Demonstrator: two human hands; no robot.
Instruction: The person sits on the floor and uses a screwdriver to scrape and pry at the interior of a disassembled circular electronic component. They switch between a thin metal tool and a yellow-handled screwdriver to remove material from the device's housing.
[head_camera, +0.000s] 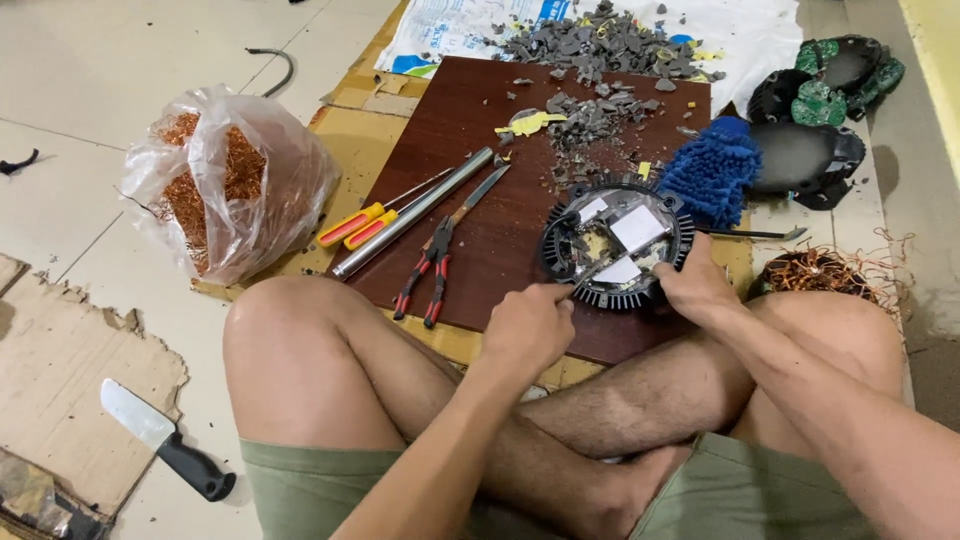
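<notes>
The person sits cross-legged on the floor, both forearms reaching forward over the knees to a round black finned metal housing (616, 245) that lies on the near right part of a dark brown wooden board (500, 240). The left hand (528, 325) is curled into a loose fist at the housing's near left rim, its fingers closed around a thin tool whose tip reaches in toward the pale rectangular plates inside; the tool itself is too small to identify. The right hand (697, 285) rests on the housing's near right rim, fingers bent and pressing down on the edge to steady it. Left of the housing on the board lie red-and-black-handled pliers (428, 270), a long grey metal tube (413, 212) and two screwdrivers with yellow-and-red handles (358, 226), set roughly parallel. A heap of grey broken fragments (600, 45) spreads across the far end of the board and onto a white printed plastic sack with blue markings (440, 30) behind it. A fluffy blue chenille mitt (715, 170) sits just beside the housing's far right. On the tiles to the left stands a clear crumpled plastic bag full of copper wire (225, 180), and a black-handled knife with a broad blade (165, 438) lies on torn cardboard at the near left.
</notes>
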